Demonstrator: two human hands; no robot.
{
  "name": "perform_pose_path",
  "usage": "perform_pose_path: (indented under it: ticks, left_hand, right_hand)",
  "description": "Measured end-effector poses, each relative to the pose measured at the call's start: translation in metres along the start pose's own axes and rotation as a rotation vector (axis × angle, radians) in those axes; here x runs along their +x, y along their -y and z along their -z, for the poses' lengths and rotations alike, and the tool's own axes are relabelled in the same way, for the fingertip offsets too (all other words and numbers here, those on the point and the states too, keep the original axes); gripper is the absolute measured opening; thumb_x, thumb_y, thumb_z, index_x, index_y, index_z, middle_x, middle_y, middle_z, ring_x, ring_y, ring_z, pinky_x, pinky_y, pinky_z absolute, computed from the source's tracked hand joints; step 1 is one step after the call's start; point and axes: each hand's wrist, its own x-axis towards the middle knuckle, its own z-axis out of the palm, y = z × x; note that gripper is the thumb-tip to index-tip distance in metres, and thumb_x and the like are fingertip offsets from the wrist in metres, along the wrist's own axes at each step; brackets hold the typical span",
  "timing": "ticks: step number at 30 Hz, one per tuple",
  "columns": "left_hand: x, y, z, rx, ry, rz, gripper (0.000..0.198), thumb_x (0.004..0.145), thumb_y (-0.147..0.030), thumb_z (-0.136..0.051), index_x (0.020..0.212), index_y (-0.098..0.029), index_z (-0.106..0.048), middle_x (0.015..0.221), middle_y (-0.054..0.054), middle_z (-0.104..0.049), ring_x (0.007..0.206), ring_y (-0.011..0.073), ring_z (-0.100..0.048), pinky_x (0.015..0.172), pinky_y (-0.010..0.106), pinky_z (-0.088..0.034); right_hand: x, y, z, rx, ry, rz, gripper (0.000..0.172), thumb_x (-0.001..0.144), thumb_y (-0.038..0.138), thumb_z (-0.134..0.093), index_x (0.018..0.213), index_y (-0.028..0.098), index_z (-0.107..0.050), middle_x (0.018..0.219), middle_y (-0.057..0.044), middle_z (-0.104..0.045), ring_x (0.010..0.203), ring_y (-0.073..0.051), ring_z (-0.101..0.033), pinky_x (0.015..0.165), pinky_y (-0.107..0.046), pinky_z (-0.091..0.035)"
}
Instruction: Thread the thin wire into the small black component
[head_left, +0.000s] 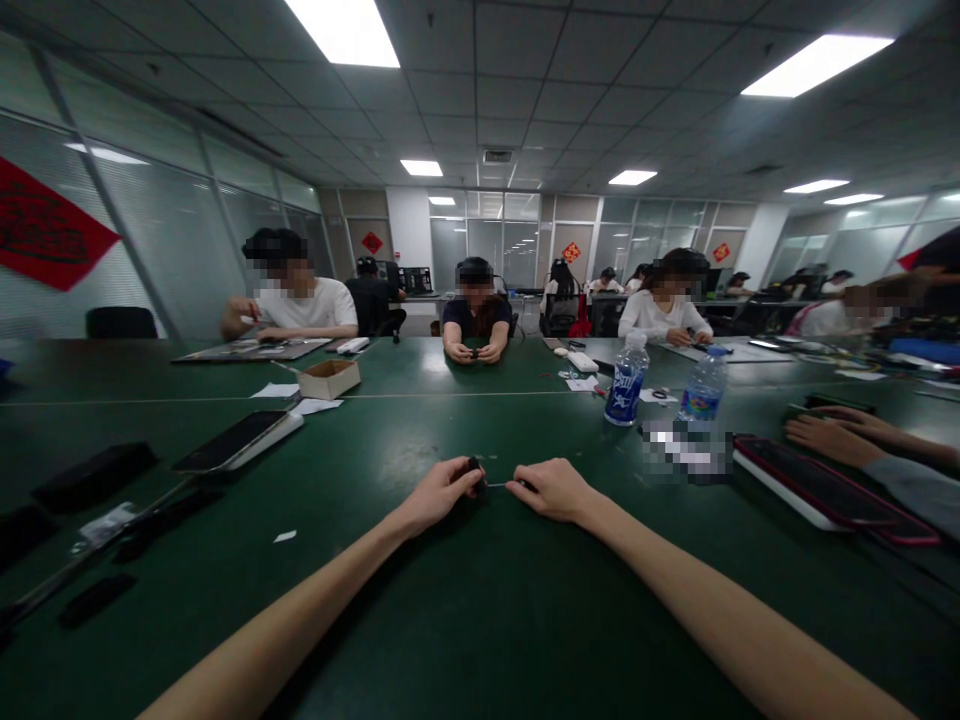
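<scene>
At a long green-topped table [390, 610], the left hand [439, 497] pinches a small dark part [475, 466], while the right hand [547, 490] closes narrowly on a thin pale strand [496, 485] leading from it. A slight slackening of either grip could let the tiny part drop, and pulling the hands apart could strain or break the strand. The strand's long axis lies nearly level, running across the body from hand to hand.

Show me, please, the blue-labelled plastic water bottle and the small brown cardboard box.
Blue-labelled plastic water bottle [627, 395], head view, on its label.
Small brown cardboard box [328, 381], head view, on its front wall.
</scene>
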Motion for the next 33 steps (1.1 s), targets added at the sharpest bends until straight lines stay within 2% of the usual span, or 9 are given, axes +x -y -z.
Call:
perform_pose_path:
  ticks: [7,14,26,28,31,33]
  left_hand:
    - [0.004,0.004,0.001,-0.040,0.033,-0.015,0.040,0.084,-0.051,-0.045,0.091,-0.014,-0.060,0.083,0.006,-0.062,0.076,0.0164,-0.057,0.071,0.028,-0.044]
    - [0.008,0.011,0.001,-0.108,-0.021,0.006,0.042,0.082,-0.052,-0.048,0.092,-0.013,-0.059,0.085,0.006,-0.062,0.076,0.0162,-0.059,0.071,0.028,-0.045]
    - [0.008,0.012,0.002,-0.168,-0.009,0.030,0.041,0.083,-0.050,-0.049,0.097,-0.013,-0.058,0.091,0.008,-0.062,0.080,0.0167,-0.059,0.075,0.030,-0.046]
    - [0.006,0.009,0.002,-0.134,0.018,0.024,0.041,0.083,-0.051,-0.048,0.095,-0.013,-0.059,0.089,0.008,-0.063,0.079,0.0165,-0.059,0.073,0.029,-0.045]
    - [0.001,0.002,0.001,-0.055,0.100,0.002,0.039,0.083,-0.050,-0.048,0.091,-0.014,-0.060,0.083,0.006,-0.063,0.074,0.0155,-0.057,0.070,0.028,-0.044]
    - [-0.001,0.001,0.000,-0.042,0.108,-0.004,0.039,0.083,-0.050,-0.048,0.091,-0.014,-0.060,0.081,0.005,-0.063,0.072,0.0149,-0.057,0.068,0.027,-0.043]
  right_hand:
    - [0.000,-0.001,-0.007,0.045,-0.040,-0.069,0.042,0.095,0.050,-0.030,0.097,0.021,-0.060,0.082,-0.004,-0.066,0.075,-0.016,-0.061,0.068,-0.025,-0.037]
    - [0.000,0.000,-0.009,0.075,-0.079,-0.135,0.046,0.094,0.053,-0.029,0.096,0.021,-0.063,0.081,-0.005,-0.067,0.074,-0.016,-0.062,0.067,-0.024,-0.038]
    - [0.000,-0.002,-0.013,0.133,-0.114,-0.122,0.046,0.093,0.055,-0.032,0.093,0.022,-0.063,0.076,-0.004,-0.066,0.069,-0.015,-0.061,0.065,-0.024,-0.038]
    - [0.002,-0.008,-0.016,0.175,-0.150,-0.169,0.047,0.093,0.055,-0.030,0.091,0.021,-0.063,0.075,-0.003,-0.065,0.066,-0.015,-0.060,0.063,-0.024,-0.038]
    - [0.005,-0.020,-0.019,0.262,-0.248,-0.349,0.055,0.097,0.050,-0.018,0.088,0.018,-0.062,0.073,-0.004,-0.064,0.060,-0.013,-0.058,0.057,-0.023,-0.038]
    - [0.005,-0.024,-0.019,0.277,-0.261,-0.389,0.056,0.097,0.049,-0.016,0.087,0.018,-0.062,0.071,-0.004,-0.064,0.058,-0.013,-0.057,0.056,-0.023,-0.037]
